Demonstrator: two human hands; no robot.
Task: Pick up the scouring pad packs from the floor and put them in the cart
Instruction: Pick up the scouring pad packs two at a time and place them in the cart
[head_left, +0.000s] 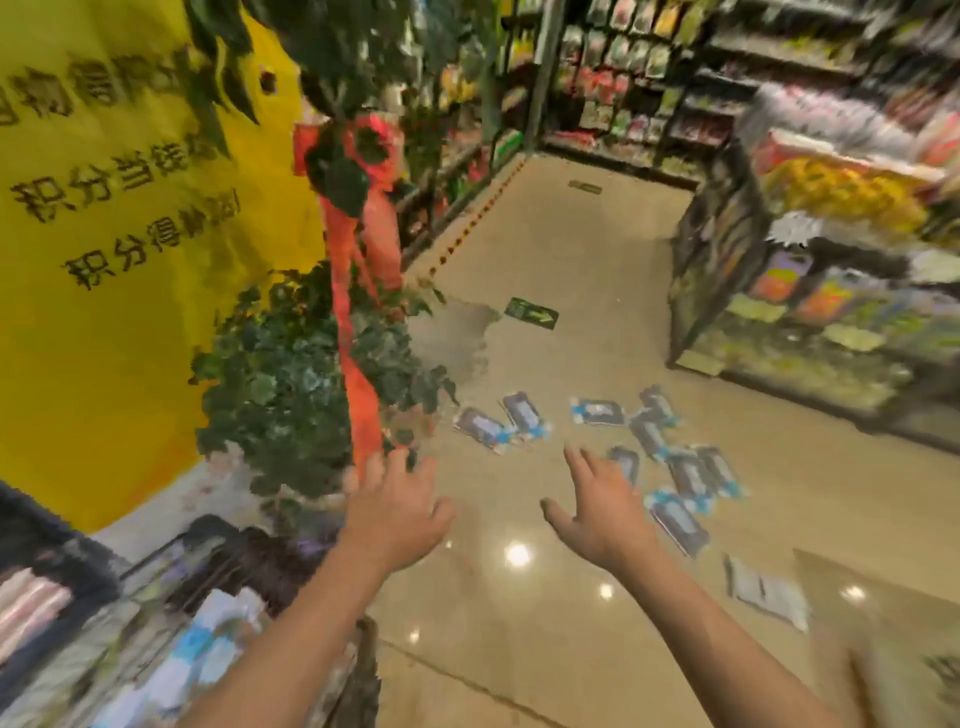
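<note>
Several scouring pad packs, dark with blue-and-white card edges, lie scattered on the beige floor ahead, among them one pack in the middle and another pack nearer me. A grey-white pack lies apart at the lower right. My left hand reaches forward, fingers spread, holding nothing. My right hand is also stretched out and open, just short of the nearest packs. The cart is at the lower left, blurred, with blue-and-white packs inside.
A leafy plant with a red ribbon stands at the left in front of a yellow sign. A stocked shelf unit borders the aisle on the right. A green floor sticker lies farther ahead.
</note>
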